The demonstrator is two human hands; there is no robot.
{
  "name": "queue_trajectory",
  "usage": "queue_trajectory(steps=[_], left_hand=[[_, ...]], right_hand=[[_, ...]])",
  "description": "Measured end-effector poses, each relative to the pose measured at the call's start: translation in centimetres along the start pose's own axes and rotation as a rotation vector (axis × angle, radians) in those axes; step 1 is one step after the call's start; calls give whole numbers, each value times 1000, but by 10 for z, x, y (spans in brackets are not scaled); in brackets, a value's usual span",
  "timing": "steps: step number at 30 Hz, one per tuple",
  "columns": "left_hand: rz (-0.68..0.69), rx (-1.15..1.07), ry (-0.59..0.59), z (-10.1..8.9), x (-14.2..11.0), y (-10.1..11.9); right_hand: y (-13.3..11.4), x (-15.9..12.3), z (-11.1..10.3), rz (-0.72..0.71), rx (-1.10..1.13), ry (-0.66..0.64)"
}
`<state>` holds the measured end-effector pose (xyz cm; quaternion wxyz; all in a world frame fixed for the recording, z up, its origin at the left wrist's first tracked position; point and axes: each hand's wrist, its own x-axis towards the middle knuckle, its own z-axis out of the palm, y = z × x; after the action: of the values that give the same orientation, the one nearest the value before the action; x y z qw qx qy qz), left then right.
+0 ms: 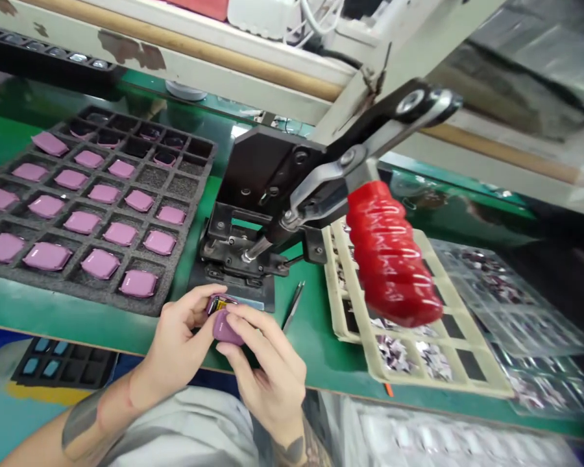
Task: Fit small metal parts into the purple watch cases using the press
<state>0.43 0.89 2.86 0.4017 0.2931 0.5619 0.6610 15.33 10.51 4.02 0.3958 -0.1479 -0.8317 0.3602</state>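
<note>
- The left hand [175, 344] is curling closed around the far side of a mauve pad [226, 327], and the right hand [265, 370] is pinching the pad from the near side, so both are gripping it just above the front edge of the green desk [311, 363].
- The right hand's fingers [246, 321] are covering much of the pad, leaving only its lower corner showing.
- A dark, gold-flecked part [220, 303] is sitting at the pad's 12 o'clock edge, half hidden and too small and blurred to identify.
- The desk's front edge is running just past the hands at 6 o'clock, with both forearms reaching over it, and open green desk is lying at 3 o'clock.
- A steel plate [250, 292] is lying at 12 o'clock, almost touching the left hand's fingertips, under a hand press [267, 194] whose red grip [389, 253] is hanging out toward 2 o'clock, hiding part of a cream tray [418, 353].
- Tweezers [292, 306] are lying at 1 o'clock, just beside the plate.
- A dark foam tray [185, 175] is filling 10 o'clock, holding pink pads [47, 256] in its cells, and the frame is cutting off its left side.
- Clear plastic trays [511, 292] are lying at 3 o'clock, beyond the cream tray, and a black tray [63, 362] is sitting at 8 o'clock, past the desk's edge.
</note>
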Motion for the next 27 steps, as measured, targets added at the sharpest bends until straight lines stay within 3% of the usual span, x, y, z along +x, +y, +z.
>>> queue_trajectory(steps=[5, 8, 11, 14, 19, 22, 25, 27], left_hand=[[46, -71, -89, -4, 0, 7], [53, -90, -50, -3, 1, 10], [44, -99, -6, -1, 2, 10], [54, -100, -49, -2, 1, 10], [131, 61, -138, -7, -4, 6], [224, 200, -117, -7, -8, 1], [214, 203, -73, -5, -8, -3], [145, 102, -53, -3, -5, -4]], right_hand=[[7, 11, 0, -28, -89, 42], [9, 16, 4, -23, -104, 3], [10, 14, 5, 70, -95, 73], [10, 14, 2, 161, -23, 92], [8, 20, -3, 177, 155, 50], [7, 21, -6, 188, 197, 7], [4, 28, -19, 194, 53, 13], [-2, 44, -34, 84, -133, 154]])
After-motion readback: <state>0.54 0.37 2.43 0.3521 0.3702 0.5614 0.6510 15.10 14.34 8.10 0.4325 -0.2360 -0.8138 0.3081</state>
